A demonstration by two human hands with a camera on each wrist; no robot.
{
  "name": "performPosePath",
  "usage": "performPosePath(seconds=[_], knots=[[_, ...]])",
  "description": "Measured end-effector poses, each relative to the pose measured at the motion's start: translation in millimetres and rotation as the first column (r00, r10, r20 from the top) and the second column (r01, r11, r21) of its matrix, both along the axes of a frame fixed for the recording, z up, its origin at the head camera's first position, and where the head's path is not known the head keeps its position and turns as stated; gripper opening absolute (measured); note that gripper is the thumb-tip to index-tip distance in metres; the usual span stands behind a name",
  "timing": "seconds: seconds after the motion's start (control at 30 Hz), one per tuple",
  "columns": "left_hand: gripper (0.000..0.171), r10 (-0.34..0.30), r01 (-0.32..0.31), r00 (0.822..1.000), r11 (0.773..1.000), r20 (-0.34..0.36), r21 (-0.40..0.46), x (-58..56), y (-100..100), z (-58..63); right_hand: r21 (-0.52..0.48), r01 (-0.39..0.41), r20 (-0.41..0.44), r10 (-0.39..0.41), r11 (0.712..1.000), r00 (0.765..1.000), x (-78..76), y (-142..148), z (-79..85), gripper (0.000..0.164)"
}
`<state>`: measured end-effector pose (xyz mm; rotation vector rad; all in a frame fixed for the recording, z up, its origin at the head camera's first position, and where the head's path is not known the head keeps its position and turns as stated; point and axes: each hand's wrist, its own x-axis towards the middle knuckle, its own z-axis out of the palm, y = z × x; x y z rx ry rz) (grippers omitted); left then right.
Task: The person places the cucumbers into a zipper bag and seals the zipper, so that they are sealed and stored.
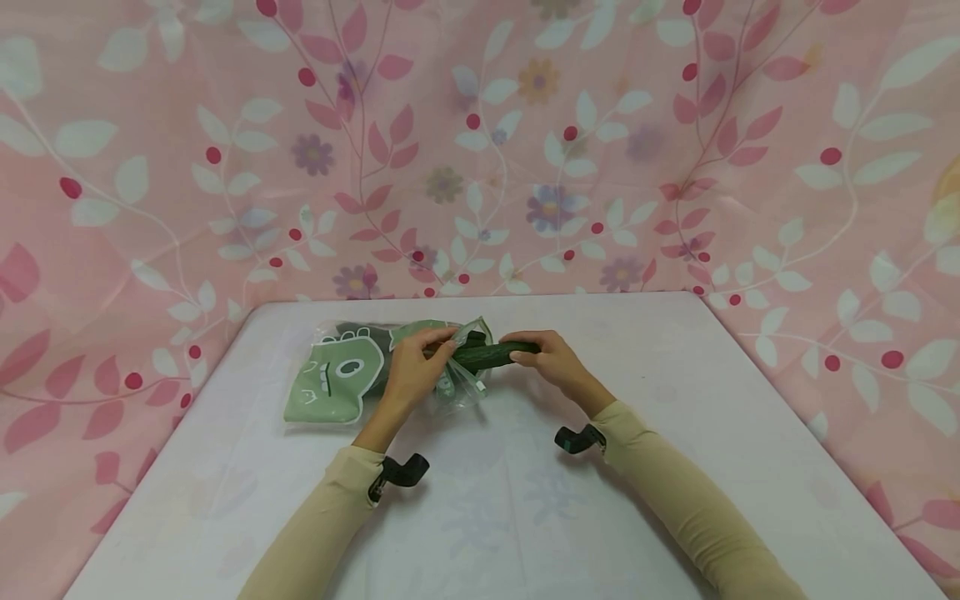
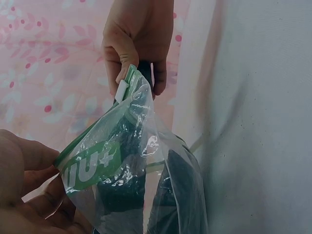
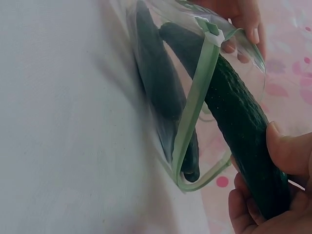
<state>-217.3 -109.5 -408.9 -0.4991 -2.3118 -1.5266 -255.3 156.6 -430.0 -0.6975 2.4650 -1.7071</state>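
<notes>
My right hand (image 1: 557, 365) grips one end of a dark green cucumber (image 1: 491, 356), thumb on one side and fingers on the other. The cucumber's other end lies inside the mouth of a clear zipper bag (image 1: 330, 387) with a green cartoon print. My left hand (image 1: 412, 371) pinches the bag's rim, as the left wrist view shows at the green zip strip (image 2: 80, 139). In the right wrist view the mouth gapes open, with a white slider (image 3: 214, 38) on its strip. Another cucumber (image 3: 158, 87) lies inside the bag, seen through the film.
The bag rests on a table with a white cloth (image 1: 480, 517), left of the middle and toward the back. A pink curtain (image 1: 480, 167) with leaves and flowers hangs behind the table and along its sides. Black camera mounts (image 1: 405, 471) sit at both wrists.
</notes>
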Motion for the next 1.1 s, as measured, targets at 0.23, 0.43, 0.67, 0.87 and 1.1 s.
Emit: performPosePath(seconds=[0.23,0.43,0.67,0.87,1.1], knots=[[0.025,0.012,-0.012,1.000,1.000,-0.005,-0.003,1.7,0.0,0.6,-0.004,-0.026,0.007,0.026,1.000,1.000,-2.8,-12.1,1.1,0.032],[0.025,0.017,-0.017,1.000,1.000,-0.011,-0.012,2.3,0.7,2.0,0.016,-0.022,0.008,0.022,1.000,1.000,-3.4,-21.7,0.6,0.030],[0.026,0.019,-0.019,1.000,0.999,-0.017,-0.033,2.0,1.4,1.8,-0.012,-0.034,0.039,0.034,0.999,0.999,-5.2,-33.3,-5.3,0.030],[0.025,0.016,-0.017,1.000,0.999,-0.020,-0.037,2.6,1.0,2.1,-0.031,-0.057,0.058,0.059,0.998,0.997,-4.3,-44.6,-9.3,0.030],[0.025,0.005,-0.006,1.000,1.000,-0.017,-0.028,3.4,1.5,2.7,-0.043,-0.058,0.062,0.061,0.997,0.996,-1.7,-50.8,-7.9,0.030]])
